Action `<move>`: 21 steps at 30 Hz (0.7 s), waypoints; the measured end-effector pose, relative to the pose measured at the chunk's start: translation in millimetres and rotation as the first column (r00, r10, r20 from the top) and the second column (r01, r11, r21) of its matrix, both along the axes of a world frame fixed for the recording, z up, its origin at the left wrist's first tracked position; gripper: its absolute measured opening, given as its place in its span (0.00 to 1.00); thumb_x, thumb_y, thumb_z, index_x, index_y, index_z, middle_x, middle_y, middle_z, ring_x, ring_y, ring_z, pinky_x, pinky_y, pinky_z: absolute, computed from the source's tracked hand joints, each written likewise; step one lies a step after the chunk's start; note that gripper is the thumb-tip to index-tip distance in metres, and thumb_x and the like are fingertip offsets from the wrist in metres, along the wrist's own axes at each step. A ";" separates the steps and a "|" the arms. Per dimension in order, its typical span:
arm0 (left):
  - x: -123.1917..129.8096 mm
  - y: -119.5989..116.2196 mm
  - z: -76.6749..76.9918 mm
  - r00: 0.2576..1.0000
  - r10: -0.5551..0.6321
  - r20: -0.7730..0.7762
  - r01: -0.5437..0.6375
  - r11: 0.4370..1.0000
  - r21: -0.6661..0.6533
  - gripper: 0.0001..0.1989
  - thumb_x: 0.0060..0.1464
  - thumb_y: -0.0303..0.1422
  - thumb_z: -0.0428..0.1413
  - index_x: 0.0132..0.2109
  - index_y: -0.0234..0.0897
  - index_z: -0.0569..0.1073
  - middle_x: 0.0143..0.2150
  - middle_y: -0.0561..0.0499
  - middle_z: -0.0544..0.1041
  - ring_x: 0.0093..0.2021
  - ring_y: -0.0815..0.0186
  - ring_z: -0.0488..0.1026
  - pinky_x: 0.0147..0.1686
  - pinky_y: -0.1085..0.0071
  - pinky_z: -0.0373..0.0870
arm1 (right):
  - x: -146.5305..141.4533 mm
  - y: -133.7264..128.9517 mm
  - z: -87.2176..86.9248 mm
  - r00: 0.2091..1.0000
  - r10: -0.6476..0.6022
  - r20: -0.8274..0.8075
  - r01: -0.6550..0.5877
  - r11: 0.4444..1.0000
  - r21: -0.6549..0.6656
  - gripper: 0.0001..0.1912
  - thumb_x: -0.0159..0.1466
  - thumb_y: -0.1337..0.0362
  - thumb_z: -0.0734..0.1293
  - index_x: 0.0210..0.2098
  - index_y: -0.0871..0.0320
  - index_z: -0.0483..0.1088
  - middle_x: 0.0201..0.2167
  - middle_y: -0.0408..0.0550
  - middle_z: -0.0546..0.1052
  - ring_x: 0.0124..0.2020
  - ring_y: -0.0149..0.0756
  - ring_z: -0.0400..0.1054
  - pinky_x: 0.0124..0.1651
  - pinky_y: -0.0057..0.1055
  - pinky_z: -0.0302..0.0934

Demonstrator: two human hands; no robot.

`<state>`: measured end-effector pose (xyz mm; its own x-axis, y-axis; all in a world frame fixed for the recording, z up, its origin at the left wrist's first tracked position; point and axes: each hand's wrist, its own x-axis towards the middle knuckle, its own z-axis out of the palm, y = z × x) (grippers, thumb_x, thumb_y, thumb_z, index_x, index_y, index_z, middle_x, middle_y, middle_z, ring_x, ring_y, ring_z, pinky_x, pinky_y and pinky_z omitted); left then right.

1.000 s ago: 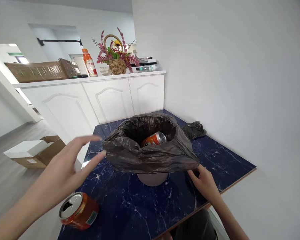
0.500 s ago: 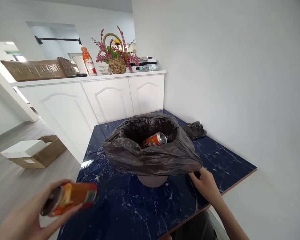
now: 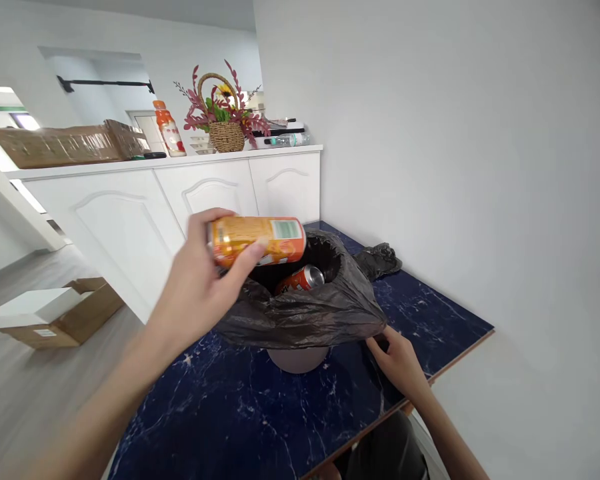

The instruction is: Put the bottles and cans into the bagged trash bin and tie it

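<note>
My left hand (image 3: 205,287) is wrapped round an orange drink can (image 3: 255,237), held on its side above the opening of a black garbage bag (image 3: 305,320). The bag lines a small grey bin (image 3: 298,362), whose lower part shows beneath the plastic. Inside lies another orange-red can (image 3: 303,279), its silver end facing right. At the bag's right corner, my right hand (image 3: 397,363) pinches the plastic; some fingertips are hidden under it. The bin's far left rim is covered by the held can and my left hand.
The bin stands on a dark blue marbled table (image 3: 220,407). A crumpled black bag (image 3: 380,260) lies behind it by the wall. Beyond is a white cabinet (image 3: 220,193) with a flower basket (image 3: 227,137) and an orange-capped bottle (image 3: 170,130). A cardboard box (image 3: 55,317) sits on the floor.
My left hand has carried the can up and to the right, from the table's left side to above the bag opening. My right hand stays at the bag's corner; the view has shifted slightly.
</note>
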<state>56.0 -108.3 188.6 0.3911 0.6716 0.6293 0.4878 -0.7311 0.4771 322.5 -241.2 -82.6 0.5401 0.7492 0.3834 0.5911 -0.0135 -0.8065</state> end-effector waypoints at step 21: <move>-43.4 117.0 -100.8 0.760 0.255 0.598 0.014 0.913 -0.408 0.16 0.66 0.46 0.57 0.41 0.36 0.74 0.40 0.50 0.78 0.42 0.65 0.74 0.44 0.70 0.72 | 3.1 2.2 -7.6 0.999 -0.008 0.054 0.010 0.999 -0.036 0.14 0.71 0.55 0.63 0.41 0.55 0.77 0.36 0.52 0.83 0.37 0.45 0.77 0.38 0.34 0.67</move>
